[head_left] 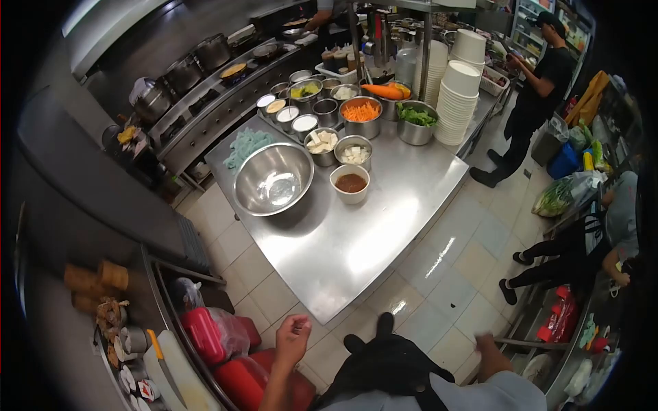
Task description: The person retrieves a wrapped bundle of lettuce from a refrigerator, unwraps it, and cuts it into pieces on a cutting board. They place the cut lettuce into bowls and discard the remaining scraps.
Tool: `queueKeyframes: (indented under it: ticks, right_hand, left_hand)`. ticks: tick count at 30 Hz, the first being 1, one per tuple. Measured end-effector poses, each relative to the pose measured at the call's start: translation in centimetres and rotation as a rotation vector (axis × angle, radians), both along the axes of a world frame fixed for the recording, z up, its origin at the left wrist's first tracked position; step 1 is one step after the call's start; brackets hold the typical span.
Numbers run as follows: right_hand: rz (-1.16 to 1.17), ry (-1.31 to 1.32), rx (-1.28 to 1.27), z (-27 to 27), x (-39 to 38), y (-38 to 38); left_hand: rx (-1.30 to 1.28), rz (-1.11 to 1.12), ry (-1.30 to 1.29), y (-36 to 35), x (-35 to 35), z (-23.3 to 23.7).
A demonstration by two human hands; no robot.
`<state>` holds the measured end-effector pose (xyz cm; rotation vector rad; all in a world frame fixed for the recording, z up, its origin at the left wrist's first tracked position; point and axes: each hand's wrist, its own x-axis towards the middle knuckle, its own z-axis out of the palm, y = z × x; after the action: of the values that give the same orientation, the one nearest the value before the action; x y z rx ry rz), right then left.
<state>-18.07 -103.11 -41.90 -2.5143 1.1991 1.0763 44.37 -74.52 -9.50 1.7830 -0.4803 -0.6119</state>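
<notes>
My left hand is raised below the near corner of the steel table, its fingers loosely curled with nothing visible in them. Off to the right hangs my right hand, small and smeared, near a shelf edge; its fingers cannot be made out. On the table a large steel mixing bowl is tilted against a bluish-green cloth. Beside it stands a white paper bowl with reddish-brown sauce. Behind are steel containers of white cubes, shredded carrot and green leaves.
Stacked white paper bowls stand at the table's right edge. At lower left, a knife lies on a cutting board above red containers. A person stands at upper right, another further down. Stoves with pots line the back.
</notes>
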Motion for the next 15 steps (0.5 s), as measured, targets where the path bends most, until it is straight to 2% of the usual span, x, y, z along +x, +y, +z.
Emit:
queueKeyframes:
  ticks: [2, 3, 5, 7, 9, 10, 11, 12, 13, 15]
  right_hand:
    - [-0.173, -0.204, -0.197, 1.6, -9.2, 7.7]
    - [-0.424, -0.139, -0.188, 0.7, -11.4, 10.4]
    - [-0.643, 0.321, 0.361, 4.9, -8.3, 9.7]
    - [-1.651, -0.403, 0.286, 7.3, -4.7, 9.6]
    - [-1.943, -0.563, 0.406, 2.5, -3.8, 6.7]
    - [-1.529, -0.596, 0.515, -2.9, -4.6, 5.2]
    - [-1.108, -0.610, 0.594, -3.5, -4.5, 2.6]
    - [-1.159, -0.588, 0.526, -3.9, -4.5, 0.4]
    - [-1.215, -0.560, 0.463, -1.5, -2.3, -2.2]
    - [-0.631, -0.547, 0.350, 3.2, -1.4, -8.2]
  left_hand:
    - [0.011, -0.142, -0.028, -3.3, -0.3, 0.9]
    - [0.003, -0.147, -0.038, -4.7, -0.6, 0.8]
    - [0.054, -0.183, 0.032, -7.4, -1.7, 0.1]
    - [0.081, -0.224, 0.018, -11.1, -3.2, -0.9]
    - [0.054, -0.430, -0.025, -15.5, -5.1, -1.5]
    - [0.063, -0.497, -0.046, -18.1, -6.1, -1.5]
    - [0.058, -0.490, -0.051, -21.4, -7.6, -0.4]
    - [0.046, -0.545, -0.069, -24.9, -9.3, 0.7]
    - [0.043, -0.602, -0.083, -28.3, -11.2, 2.4]
    - [-0.023, -0.705, -0.253, -35.3, -16.4, 9.2]
